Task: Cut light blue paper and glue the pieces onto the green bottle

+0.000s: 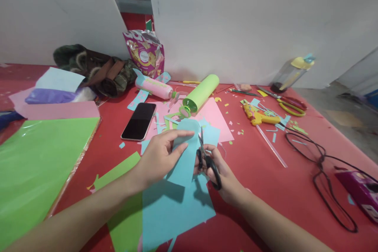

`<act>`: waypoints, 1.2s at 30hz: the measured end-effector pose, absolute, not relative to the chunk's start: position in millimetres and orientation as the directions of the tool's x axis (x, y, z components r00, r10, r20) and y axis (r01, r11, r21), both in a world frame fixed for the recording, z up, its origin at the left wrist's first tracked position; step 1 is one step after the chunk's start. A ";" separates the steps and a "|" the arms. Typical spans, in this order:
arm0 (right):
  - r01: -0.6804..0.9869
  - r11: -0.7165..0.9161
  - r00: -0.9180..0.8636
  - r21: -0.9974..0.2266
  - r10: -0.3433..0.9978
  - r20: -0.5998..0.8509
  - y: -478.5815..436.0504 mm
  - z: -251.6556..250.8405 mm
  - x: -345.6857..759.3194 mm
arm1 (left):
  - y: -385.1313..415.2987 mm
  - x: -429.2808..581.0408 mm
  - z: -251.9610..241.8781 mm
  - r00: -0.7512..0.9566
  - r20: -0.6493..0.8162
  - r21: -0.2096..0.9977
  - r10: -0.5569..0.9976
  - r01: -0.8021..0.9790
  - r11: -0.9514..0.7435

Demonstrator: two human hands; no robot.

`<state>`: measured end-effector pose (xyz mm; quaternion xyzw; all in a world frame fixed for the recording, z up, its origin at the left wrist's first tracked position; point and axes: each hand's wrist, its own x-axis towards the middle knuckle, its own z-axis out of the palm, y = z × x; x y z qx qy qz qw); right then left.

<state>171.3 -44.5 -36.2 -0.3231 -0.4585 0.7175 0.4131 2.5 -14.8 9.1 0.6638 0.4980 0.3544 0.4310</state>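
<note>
My left hand pinches a light blue piece of paper and holds it up over the red table. My right hand grips small black-handled scissors, whose blades point up along the paper's right edge. A larger light blue sheet lies flat under both hands, partly over a green sheet. Pink paper lies just beyond the hands.
A black phone lies left of the pink paper. Behind are a green roll, a pink bottle, a snack bag, and a camouflage bag. A yellow glue gun, red-yellow scissors, black cable lie right. Green sheets lie left.
</note>
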 end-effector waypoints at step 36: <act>-0.190 -0.228 -0.351 -0.955 0.924 -0.151 -47.2 -23.3 166.9 | -26.7 13.6 6.5 0.246 0.077 0.910 0.966 0.378 -0.169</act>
